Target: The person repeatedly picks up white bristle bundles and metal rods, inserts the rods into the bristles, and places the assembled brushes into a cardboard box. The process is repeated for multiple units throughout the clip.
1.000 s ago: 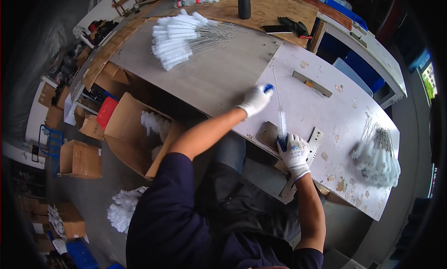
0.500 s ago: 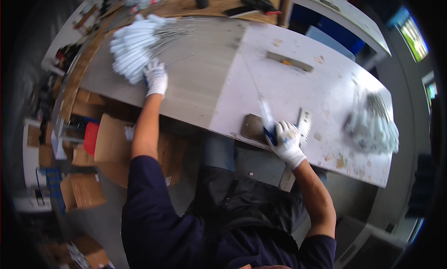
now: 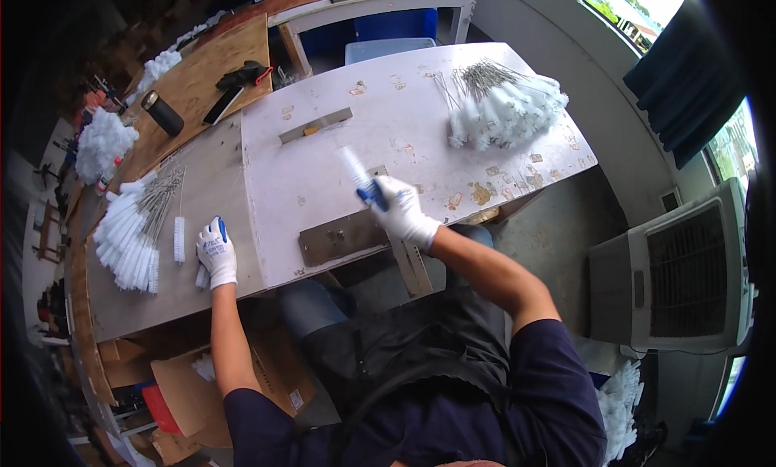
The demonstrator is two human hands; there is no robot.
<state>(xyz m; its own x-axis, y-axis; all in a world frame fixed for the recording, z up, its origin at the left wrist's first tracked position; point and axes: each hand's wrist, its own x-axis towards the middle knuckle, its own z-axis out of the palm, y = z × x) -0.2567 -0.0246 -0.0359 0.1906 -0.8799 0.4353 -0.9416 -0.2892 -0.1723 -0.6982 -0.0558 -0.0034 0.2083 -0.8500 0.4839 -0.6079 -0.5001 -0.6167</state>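
My right hand (image 3: 400,212), in a white glove with blue fingers, is closed on a tube brush (image 3: 353,166) with white bristles, held over the table and blurred by motion. Low on the grey part of the table, my left hand (image 3: 216,253), gloved the same way, has its fingers together over another brush (image 3: 201,276); its bristle end shows beside the palm and the rest is hidden. Just left lies a single brush (image 3: 179,239), next to a fanned pile of brushes (image 3: 129,237). A second brush pile (image 3: 513,111) lies at the far right, wire ends pointing away.
A flat metal plate (image 3: 339,239) and a toothed metal strip (image 3: 411,269) are at the front edge, below my right hand. Farther back sits a metal bar (image 3: 327,121) with a yellow piece. A black bottle (image 3: 162,114) and phone (image 3: 223,105) lie beyond; an air cooler (image 3: 679,269) stands right.
The view has swung to the right. My left hand has come away from the left brush pile. The right hand has lifted its brush away from the metal plate.
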